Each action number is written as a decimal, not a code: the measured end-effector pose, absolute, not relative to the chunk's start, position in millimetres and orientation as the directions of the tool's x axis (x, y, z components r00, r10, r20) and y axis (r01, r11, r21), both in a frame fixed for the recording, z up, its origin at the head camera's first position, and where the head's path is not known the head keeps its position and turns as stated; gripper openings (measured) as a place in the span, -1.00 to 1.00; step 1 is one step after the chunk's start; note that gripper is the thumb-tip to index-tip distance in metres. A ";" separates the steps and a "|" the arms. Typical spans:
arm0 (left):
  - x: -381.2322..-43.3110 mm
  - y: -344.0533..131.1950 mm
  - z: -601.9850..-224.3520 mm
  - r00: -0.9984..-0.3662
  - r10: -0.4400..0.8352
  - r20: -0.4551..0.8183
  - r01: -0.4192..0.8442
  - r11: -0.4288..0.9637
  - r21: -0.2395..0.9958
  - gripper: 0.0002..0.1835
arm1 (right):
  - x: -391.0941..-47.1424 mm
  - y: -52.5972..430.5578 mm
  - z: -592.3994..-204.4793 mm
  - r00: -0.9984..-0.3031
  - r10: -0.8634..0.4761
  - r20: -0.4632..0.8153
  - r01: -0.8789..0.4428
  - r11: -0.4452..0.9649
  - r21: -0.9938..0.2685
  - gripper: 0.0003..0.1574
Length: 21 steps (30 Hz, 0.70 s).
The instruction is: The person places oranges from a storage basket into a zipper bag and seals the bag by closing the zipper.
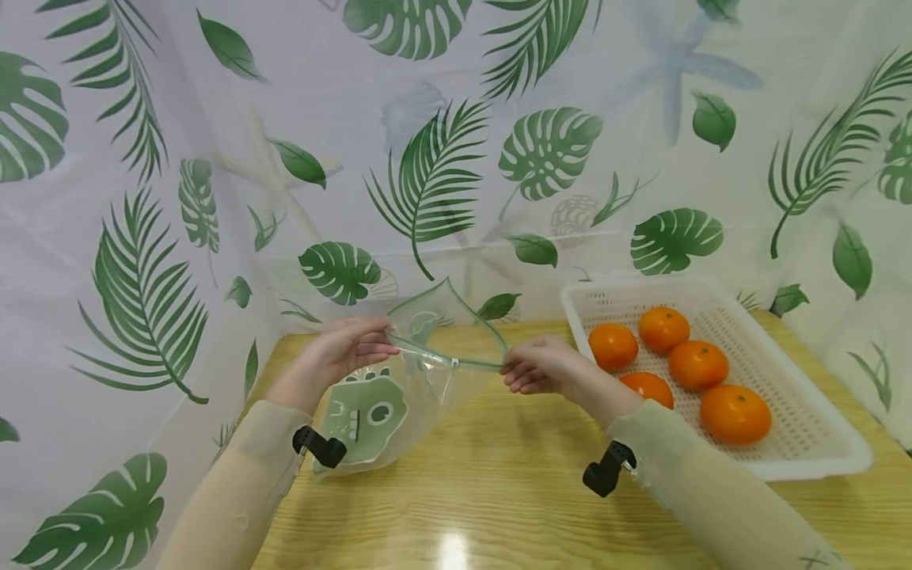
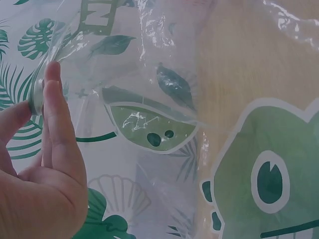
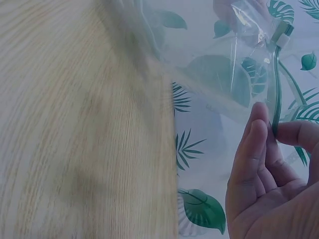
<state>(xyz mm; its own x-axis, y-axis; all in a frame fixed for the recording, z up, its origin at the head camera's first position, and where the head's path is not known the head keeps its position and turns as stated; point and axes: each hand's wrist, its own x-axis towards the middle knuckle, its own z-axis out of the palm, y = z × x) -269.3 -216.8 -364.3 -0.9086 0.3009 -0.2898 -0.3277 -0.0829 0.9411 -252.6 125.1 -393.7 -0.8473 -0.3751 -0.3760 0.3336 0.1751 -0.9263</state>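
Note:
A clear zip bag printed with a green cartoon monster hangs between both hands, its mouth spread wide and its lower part close over the table. My left hand pinches the left end of the green-edged mouth. At the right end my right hand pinches the same edge between thumb and fingers. A small white slider sits on the near edge of the mouth. In the left wrist view the thumb and fingers of the left hand meet at the rim. Through the film, the printed figure shows large.
To the right stands a white plastic basket with several oranges in it, close beside the right forearm. A wooden table lies under the bag. A leaf-patterned cloth hangs behind and along the sides.

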 end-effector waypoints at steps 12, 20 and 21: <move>-268.7 -214.3 -365.2 -0.897 0.351 -0.268 -0.302 -0.043 0.952 -0.60 | -253.0 127.8 -401.1 -0.866 -0.356 -0.352 0.331 0.120 -0.936 -0.68; -269.0 -211.1 -362.5 -0.896 0.364 -0.253 -0.287 -0.041 0.957 -0.57 | -250.4 122.8 -401.3 -0.841 -0.405 -0.359 0.328 0.146 -0.933 -0.61; -269.0 -210.9 -362.3 -0.897 0.363 -0.253 -0.287 -0.042 0.957 -0.57 | -249.9 122.4 -400.9 -0.840 -0.405 -0.361 0.328 0.152 -0.933 -0.60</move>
